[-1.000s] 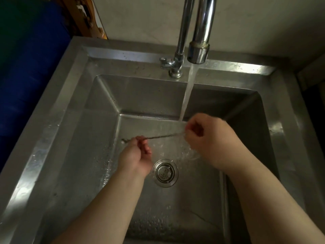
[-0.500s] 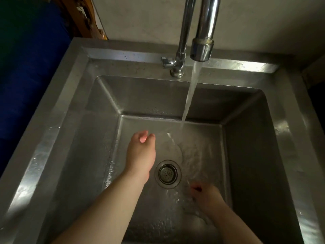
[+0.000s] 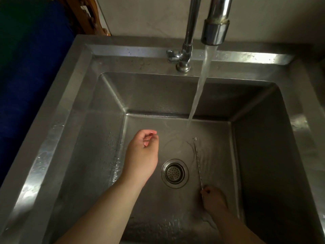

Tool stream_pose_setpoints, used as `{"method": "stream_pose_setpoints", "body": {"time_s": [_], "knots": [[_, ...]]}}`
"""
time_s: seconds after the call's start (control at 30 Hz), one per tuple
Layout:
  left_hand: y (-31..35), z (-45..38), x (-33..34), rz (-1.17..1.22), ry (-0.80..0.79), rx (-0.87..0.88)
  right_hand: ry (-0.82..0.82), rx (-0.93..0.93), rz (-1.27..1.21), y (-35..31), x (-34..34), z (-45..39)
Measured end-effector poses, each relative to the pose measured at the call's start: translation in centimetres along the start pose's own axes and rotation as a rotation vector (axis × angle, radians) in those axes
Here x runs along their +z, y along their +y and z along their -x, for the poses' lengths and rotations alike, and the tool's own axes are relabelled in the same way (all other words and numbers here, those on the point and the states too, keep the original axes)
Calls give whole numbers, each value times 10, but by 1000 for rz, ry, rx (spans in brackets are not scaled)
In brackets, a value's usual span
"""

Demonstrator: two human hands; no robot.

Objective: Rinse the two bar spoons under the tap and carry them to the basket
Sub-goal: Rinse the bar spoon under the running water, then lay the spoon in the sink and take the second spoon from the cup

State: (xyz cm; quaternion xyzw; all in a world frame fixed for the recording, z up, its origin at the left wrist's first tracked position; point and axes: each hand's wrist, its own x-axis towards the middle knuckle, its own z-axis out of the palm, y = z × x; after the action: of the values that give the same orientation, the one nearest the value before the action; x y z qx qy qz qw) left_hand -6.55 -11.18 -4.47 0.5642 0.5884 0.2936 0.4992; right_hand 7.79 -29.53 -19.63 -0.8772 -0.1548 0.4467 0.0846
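A: Spoons?
B: One bar spoon visible, lower right of the drain; right hand pinches its near end.
A: Left hand?
B: Loosely curled, holding nothing. One tap, running.

Kitchen: deep steel sink, running tap

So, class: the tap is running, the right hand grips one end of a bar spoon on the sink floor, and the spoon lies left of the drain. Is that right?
Not quite. The head view shows the bar spoon lying right of the drain, not left. The rest holds: the tap is running and the right hand grips the spoon's near end on the sink floor.
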Motion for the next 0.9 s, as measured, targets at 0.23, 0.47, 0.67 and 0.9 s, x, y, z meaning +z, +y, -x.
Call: {"method": "stream_pose_setpoints", "body": {"time_s": [0.23,0.47,0.67,0.9], "knots": [[3,-1,2,-21,-7,42,97,26,-62,6,5,-3],[2,4,-5,-139,-29,58,150,-2,-50,5,9,-4],[12,9,-16,-253,-77,93,196,-66,-119,-15,4,13],[53,29,-76,-443,-49,285,179,-536,-90,-93,-8,99]]}}
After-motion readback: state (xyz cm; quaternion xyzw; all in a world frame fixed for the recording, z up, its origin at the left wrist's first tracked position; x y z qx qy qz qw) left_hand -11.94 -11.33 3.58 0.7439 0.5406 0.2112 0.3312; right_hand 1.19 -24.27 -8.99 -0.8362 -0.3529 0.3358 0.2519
